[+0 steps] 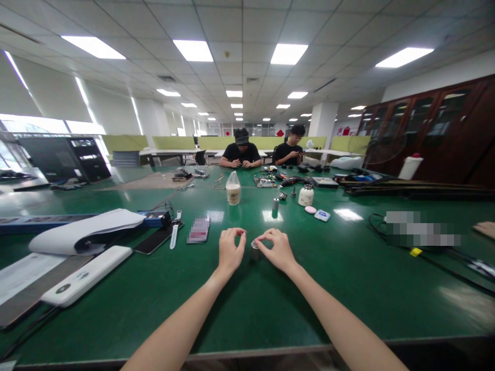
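Observation:
Over the green table, my left hand (231, 251) holds thumb and forefinger pinched together; anything between the tips is too small to make out. To its right, my right hand (279, 250) is pinched at a small round metal part (254, 245), with the fingertips on its upper edge. A dark reflection shows on the tabletop just below that part. The two hands are a short gap apart. Beyond them stands a small silver cylinder (275, 204), near a pink round object (310, 209) and a blue-and-white small case (322, 215).
A phone (198, 230), a white-strapped watch (176, 230) and a white power strip (87, 275) lie left. Farther off are a bagged cup (233, 189) and a white jar (306, 196). Cables (429, 257) run at right. Two people sit across the table (309, 309).

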Motion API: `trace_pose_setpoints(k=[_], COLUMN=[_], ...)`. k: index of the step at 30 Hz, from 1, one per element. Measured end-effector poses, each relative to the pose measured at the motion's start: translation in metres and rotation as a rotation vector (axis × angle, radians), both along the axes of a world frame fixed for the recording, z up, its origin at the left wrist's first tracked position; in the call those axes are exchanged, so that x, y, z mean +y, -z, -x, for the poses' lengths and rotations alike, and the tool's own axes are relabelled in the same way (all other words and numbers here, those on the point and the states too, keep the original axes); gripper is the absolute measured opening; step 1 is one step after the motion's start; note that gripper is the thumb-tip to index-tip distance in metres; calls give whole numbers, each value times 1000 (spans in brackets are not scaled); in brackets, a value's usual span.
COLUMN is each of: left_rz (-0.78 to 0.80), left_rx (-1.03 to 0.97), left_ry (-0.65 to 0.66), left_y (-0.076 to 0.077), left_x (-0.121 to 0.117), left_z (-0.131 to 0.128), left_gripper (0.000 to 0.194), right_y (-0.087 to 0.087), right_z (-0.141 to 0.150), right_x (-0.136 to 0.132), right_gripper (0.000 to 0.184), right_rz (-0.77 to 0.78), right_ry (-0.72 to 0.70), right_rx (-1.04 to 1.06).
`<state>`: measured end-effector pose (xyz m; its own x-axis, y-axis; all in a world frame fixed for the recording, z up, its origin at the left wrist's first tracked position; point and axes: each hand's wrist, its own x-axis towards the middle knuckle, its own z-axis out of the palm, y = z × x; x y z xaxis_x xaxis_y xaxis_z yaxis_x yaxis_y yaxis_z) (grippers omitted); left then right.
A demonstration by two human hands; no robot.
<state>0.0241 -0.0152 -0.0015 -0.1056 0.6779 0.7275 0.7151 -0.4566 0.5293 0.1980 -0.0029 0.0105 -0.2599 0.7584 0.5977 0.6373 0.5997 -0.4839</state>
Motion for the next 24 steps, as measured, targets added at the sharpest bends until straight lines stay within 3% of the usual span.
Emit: trace_pose_setpoints(k=[10,16,20,24], left_rz=[24,37,39,42], left_rx=[24,20,18,16], left_ry=[23,13,16,17], left_y=[-1,-1,0,0], left_x=[-4,-2,-2,-3], left_z=[-4,-3,-3,-3], left_gripper=[13,14,14,14], right_y=[-9,-13,6,33], right_z=[1,-2,-22,-38], right_x=[0,10,34,52], right_gripper=[16,16,16,17], right_rz=[97,-10,10,145], right_ry=[24,80,239,261], right_rx=[-54,50,80,-25])
